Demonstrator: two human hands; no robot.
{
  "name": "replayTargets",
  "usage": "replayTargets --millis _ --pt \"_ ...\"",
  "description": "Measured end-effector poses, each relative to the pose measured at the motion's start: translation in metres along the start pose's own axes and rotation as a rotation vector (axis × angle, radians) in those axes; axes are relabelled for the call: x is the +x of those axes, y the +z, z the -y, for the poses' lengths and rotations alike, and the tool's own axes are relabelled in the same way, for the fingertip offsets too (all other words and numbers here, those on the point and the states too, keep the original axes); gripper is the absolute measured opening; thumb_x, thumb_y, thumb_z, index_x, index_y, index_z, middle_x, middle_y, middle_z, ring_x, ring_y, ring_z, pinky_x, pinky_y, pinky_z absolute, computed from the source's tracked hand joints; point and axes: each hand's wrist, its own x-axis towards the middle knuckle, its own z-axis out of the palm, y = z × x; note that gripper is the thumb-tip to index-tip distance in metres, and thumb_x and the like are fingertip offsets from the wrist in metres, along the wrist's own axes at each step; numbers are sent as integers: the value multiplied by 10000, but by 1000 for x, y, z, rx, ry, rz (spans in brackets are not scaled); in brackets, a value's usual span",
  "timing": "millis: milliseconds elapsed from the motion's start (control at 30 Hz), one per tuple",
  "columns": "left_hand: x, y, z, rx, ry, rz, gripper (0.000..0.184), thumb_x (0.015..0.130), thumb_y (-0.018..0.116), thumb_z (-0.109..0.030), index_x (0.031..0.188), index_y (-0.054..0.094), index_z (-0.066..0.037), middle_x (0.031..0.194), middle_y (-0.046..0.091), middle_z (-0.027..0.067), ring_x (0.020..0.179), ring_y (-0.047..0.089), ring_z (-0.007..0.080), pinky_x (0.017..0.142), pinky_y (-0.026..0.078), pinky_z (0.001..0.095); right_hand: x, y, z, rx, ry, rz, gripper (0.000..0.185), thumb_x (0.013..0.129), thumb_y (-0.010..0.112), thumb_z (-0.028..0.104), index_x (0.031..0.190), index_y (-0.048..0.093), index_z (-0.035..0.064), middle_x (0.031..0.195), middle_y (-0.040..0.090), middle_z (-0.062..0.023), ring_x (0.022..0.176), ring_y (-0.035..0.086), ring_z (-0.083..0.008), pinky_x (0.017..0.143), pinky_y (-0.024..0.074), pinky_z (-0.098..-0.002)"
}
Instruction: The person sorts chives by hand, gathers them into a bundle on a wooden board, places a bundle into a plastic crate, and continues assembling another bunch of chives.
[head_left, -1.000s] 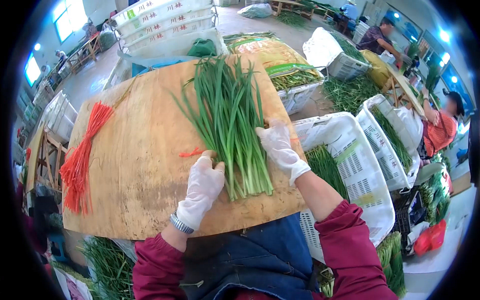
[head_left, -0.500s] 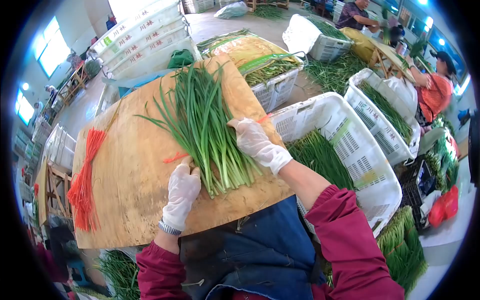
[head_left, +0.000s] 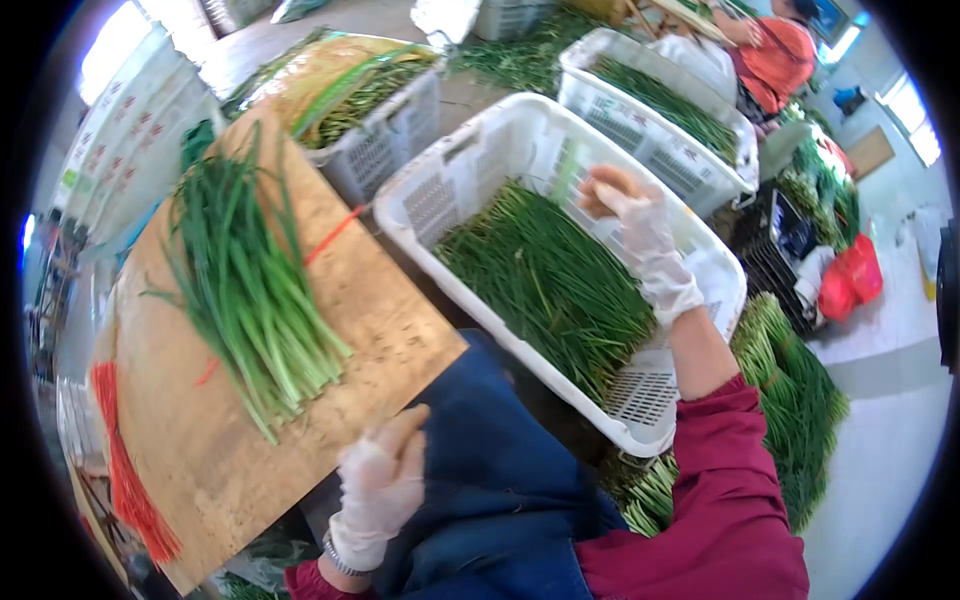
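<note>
A loose bunch of garlic chives [head_left: 255,290] lies on the wooden board [head_left: 400,345], leaves pointing away and pale stems towards me. A red tie strip runs beneath it, one end [head_left: 332,236] showing on the right. My left hand [head_left: 380,485], in a thin clear glove, is at the board's near edge, fingers loosely bent and holding nothing. Over the white crate [head_left: 470,330] hovers my gloved right hand [head_left: 642,235], fingers curved and apart with nothing visible in them. Below it, more chives [head_left: 550,280] fill the crate's bottom.
Red tie strips [head_left: 130,470] hang over the board's left side. Behind are a crate with a yellow bag [head_left: 340,75] and another crate of greens [head_left: 665,105]. Tied bunches [head_left: 785,400] lie at right, near a red bag [head_left: 850,278]. A person in orange [head_left: 775,60] sits farther back.
The view has turned right. My right hand has left the chives and moved over the crate. My left hand has drawn back from the stems to the board's edge.
</note>
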Motion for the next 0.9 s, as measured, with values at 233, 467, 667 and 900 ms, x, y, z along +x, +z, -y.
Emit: replayTargets --millis 233,467,667,900 --pt "53 112 1 -16 82 331 195 780 599 -3 971 629 -30 813 620 145 722 619 303 645 501 339 -59 -180 -190 -345 569 -395 321 784 603 80 1079 585 -48 894 654 -132 671 634 -158 552 500 -271" --pt "81 166 14 -124 115 418 221 762 613 7 981 623 -19 784 612 132 663 609 288 596 494 337 -112 -163 -312 -820 905 198 671 655 739 286 1208 529 -30 1049 631 -210 950 619 -270 855 477 -326" --pt "95 170 15 -190 1 485 238 747 621 35 983 624 5 738 592 101 585 570 196 542 466 282 -157 -114 -361 -1121 925 369 1065 571 796 395 1385 255 -29 1430 301 -206 1276 373 -321 1024 357 -342" --pt "100 176 16 -243 -85 486 245 745 627 10 990 617 12 735 586 112 607 584 232 557 482 314 -177 -69 -369 -1238 1103 373 888 663 737 372 1326 315 -41 1295 433 -220 1168 468 -338 948 423 -388"
